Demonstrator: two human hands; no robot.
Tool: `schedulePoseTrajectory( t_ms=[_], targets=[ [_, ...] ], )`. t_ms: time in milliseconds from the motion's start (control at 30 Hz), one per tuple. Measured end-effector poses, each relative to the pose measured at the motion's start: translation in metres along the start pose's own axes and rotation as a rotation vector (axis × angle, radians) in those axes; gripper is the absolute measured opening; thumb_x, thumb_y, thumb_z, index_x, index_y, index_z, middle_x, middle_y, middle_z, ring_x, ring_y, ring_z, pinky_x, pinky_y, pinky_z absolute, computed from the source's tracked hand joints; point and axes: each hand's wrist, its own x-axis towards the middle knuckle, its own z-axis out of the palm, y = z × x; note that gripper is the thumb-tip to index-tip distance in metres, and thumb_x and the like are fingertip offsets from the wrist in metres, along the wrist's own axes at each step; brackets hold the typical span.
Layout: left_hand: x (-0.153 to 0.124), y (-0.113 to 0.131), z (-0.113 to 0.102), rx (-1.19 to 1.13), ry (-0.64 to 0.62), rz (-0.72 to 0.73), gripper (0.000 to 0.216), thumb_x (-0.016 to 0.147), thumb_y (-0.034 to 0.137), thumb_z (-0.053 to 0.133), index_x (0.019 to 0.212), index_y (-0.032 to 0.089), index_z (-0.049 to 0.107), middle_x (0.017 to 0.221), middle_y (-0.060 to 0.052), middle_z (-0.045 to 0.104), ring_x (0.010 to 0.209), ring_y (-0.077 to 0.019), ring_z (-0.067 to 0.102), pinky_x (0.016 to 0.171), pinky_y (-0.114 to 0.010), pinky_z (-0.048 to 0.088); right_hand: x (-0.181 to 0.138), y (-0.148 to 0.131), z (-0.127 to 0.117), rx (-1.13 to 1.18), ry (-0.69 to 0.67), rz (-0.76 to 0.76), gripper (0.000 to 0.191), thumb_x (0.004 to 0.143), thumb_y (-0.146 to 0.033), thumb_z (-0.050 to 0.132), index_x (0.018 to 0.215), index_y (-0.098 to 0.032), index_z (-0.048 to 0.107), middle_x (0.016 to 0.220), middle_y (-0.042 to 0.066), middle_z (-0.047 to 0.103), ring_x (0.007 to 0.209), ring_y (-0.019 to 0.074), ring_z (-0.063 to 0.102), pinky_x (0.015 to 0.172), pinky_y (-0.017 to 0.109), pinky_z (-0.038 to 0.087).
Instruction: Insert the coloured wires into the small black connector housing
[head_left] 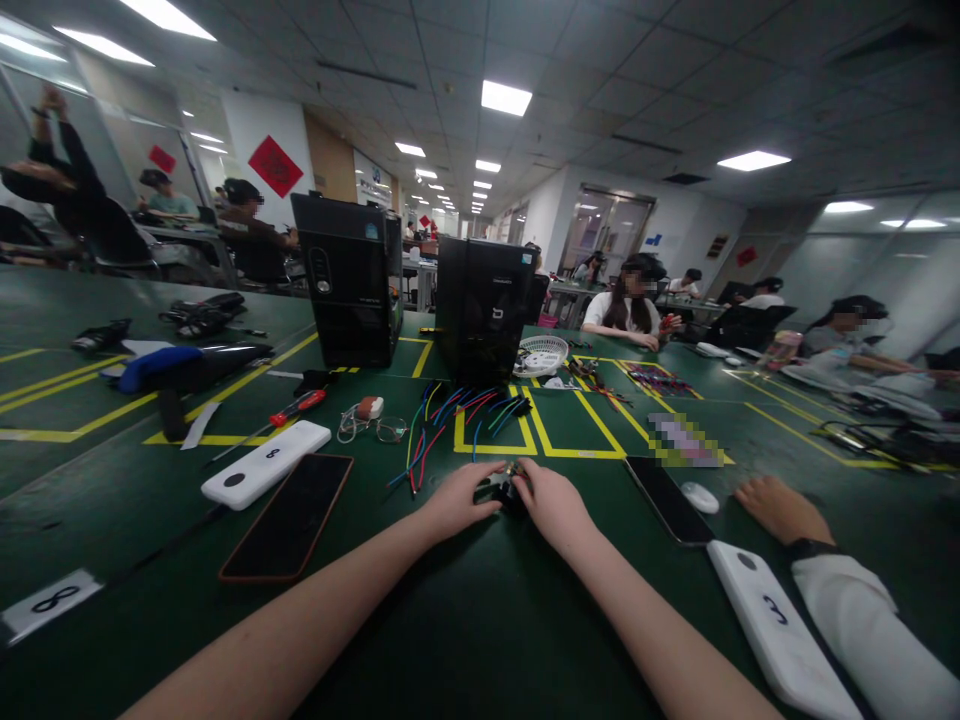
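Observation:
My left hand (459,500) and my right hand (553,502) meet low over the middle of the green table. Between their fingertips is a small black piece (511,492), partly covered by the fingers; its kind I cannot make out. Both hands are closed on it, thumbs toward me. Just beyond them lie several loose coloured wires (427,445), red, blue, green and yellow. Behind the wires stand two black computer towers, one on the left (341,290) and one nearer the middle (480,305).
To the left lie a phone (289,520), a white power bank (266,465), a red screwdriver (296,408) and glasses (390,430). On the right are another phone (667,500), a white power bank (780,625) and another person's hand (784,508). A white basket (543,354) sits behind.

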Motion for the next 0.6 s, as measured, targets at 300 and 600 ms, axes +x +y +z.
schedulePoseTrajectory(
  t_ms=[300, 600],
  targets=[
    [0.000, -0.001, -0.001, 0.050, -0.010, 0.009, 0.046, 0.075, 0.022, 0.063, 0.120, 0.020, 0.054, 0.122, -0.007, 0.056, 0.114, -0.0228, 0.049, 0.102, -0.036, 0.036, 0.019, 0.053, -0.004, -0.091, -0.094, 0.319, 0.033, 0.078, -0.042, 0.051, 0.092, -0.015, 0.063, 0.094, 0.013, 0.066, 0.085, 0.0238, 0.063, 0.066, 0.030, 0.046],
    [0.000, 0.003, -0.004, 0.045, -0.031, -0.018, 0.043, 0.076, 0.024, 0.062, 0.118, 0.021, 0.055, 0.120, -0.006, 0.057, 0.113, -0.0231, 0.050, 0.100, -0.037, 0.036, 0.032, 0.142, -0.018, -0.037, -0.016, 0.678, 0.043, 0.079, -0.045, 0.049, 0.099, -0.010, 0.063, 0.099, 0.018, 0.065, 0.093, 0.0283, 0.062, 0.067, 0.033, 0.047]
  ],
)
